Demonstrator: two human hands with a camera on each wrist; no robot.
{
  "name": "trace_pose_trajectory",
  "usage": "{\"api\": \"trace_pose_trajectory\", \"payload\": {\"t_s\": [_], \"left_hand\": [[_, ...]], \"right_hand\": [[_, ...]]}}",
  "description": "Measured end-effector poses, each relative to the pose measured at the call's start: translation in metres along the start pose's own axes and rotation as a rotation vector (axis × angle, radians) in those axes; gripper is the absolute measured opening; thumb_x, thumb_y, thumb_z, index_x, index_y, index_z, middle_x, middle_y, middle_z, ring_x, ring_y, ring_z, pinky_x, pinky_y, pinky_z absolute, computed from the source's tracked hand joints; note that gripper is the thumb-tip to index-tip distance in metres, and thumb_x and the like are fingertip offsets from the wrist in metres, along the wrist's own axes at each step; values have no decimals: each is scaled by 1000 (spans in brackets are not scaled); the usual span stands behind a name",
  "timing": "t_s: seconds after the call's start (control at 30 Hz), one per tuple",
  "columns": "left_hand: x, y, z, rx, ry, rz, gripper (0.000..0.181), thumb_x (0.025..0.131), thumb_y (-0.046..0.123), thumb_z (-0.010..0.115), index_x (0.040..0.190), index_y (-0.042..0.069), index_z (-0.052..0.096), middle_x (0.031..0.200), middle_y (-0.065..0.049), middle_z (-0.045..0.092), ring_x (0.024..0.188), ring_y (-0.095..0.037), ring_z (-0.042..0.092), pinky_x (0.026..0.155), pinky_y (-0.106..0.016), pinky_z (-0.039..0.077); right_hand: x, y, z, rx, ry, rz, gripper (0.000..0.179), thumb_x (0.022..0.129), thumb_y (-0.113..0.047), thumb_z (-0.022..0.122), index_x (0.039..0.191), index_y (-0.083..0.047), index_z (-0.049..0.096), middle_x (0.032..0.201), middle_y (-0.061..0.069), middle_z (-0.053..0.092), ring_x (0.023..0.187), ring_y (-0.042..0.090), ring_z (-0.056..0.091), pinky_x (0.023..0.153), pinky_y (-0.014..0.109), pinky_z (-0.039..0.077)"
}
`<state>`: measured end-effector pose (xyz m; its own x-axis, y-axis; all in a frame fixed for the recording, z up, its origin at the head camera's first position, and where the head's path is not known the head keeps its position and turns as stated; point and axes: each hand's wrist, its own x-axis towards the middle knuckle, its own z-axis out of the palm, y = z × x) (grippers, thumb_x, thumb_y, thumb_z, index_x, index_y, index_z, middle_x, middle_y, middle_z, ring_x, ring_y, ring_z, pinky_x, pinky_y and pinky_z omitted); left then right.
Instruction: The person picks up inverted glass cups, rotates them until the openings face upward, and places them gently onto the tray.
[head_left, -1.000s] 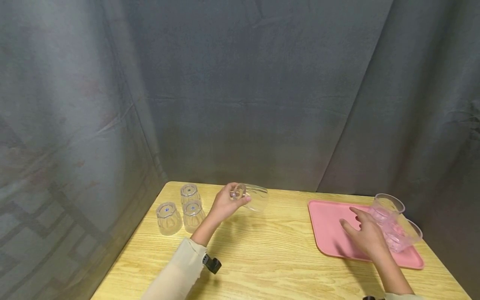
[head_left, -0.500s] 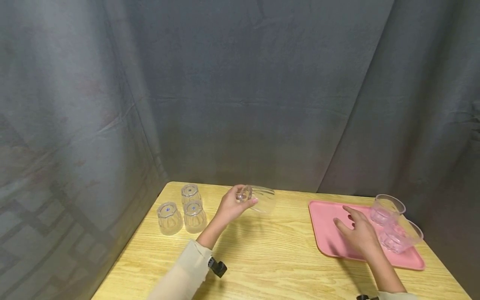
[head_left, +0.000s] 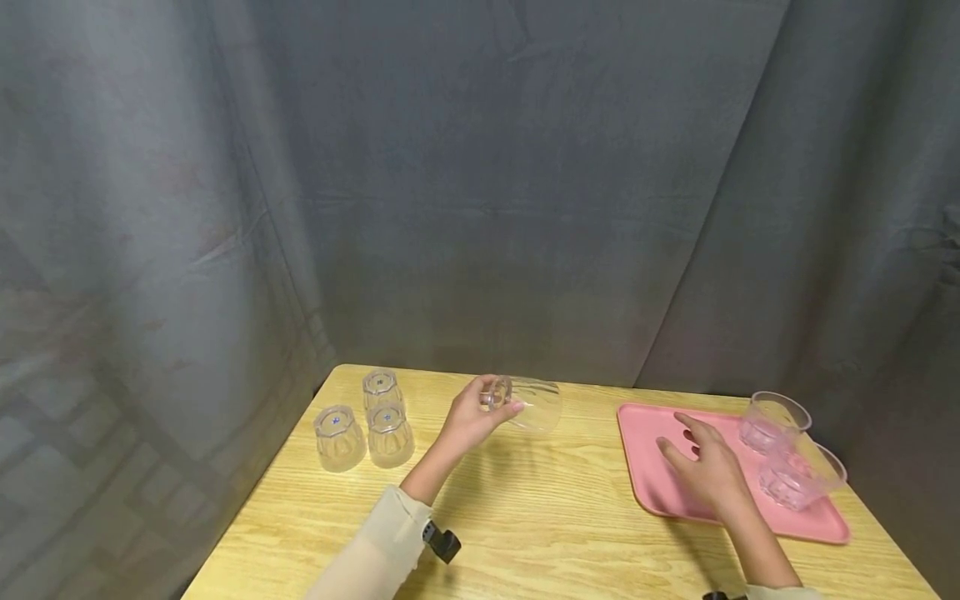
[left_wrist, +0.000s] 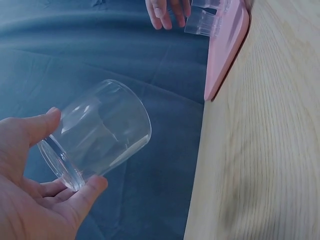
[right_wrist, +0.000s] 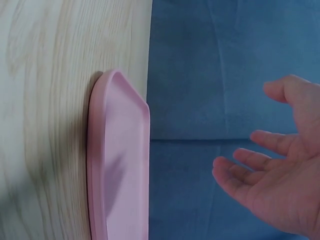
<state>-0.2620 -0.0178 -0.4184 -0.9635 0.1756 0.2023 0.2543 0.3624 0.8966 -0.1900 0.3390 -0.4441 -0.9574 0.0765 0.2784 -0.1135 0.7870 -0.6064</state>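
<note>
A clear drinking glass (head_left: 538,405) lies on its side in the air above the table, its mouth turned to the right. My left hand (head_left: 472,417) grips it near its base, thumb and fingers around it, as the left wrist view also shows with the glass (left_wrist: 102,132). Over the pink tray (head_left: 652,483) hovers my right hand (head_left: 707,468), fingers spread and slightly bent, holding nothing. Two more clear glasses stand mouth up on the tray's right part: a rear glass (head_left: 772,421) and a tilted-looking front glass (head_left: 802,475).
Three upside-down glasses are grouped at the table's left: a front-left glass (head_left: 340,440), a front-right glass (head_left: 390,437) and a rear glass (head_left: 381,390). Grey curtain (head_left: 480,208) hangs behind the wooden table (head_left: 540,533).
My left hand has moved right with the glass. My right hand has shifted a little left over the tray, away from the two glasses there.
</note>
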Motion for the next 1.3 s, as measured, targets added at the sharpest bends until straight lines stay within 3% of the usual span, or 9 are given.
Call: {"api": "trace_pose_trajectory", "payload": {"t_s": [0.47,0.9,1.3], "left_hand": [[-5,3,9,-28,-18,-17,70,88,39,79,142,5,52,136,-15,59,118,-33,59,93,-49,53],[-8,7,19,-67,-38,-4,70,88,41,78,143,5,52,136,-15,58,121,-34,57,93,-51,52],[-8,7,28,-79,-37,6,70,87,39,79,141,3,52,132,-14,61,115,-31,60,91,-45,53]], "right_hand": [[0,-19,7,61,7,-14,63,100,-29,63,146,9,43,142,37,44,124,55,51,100,62,46],[0,-34,14,154,-44,-12,62,102,-28,63,148,8,41,146,35,42,129,53,49,104,59,43],[0,-39,18,194,-45,-62,62,101,-26,64,148,7,42,147,33,44,129,50,51,104,57,44]]}}
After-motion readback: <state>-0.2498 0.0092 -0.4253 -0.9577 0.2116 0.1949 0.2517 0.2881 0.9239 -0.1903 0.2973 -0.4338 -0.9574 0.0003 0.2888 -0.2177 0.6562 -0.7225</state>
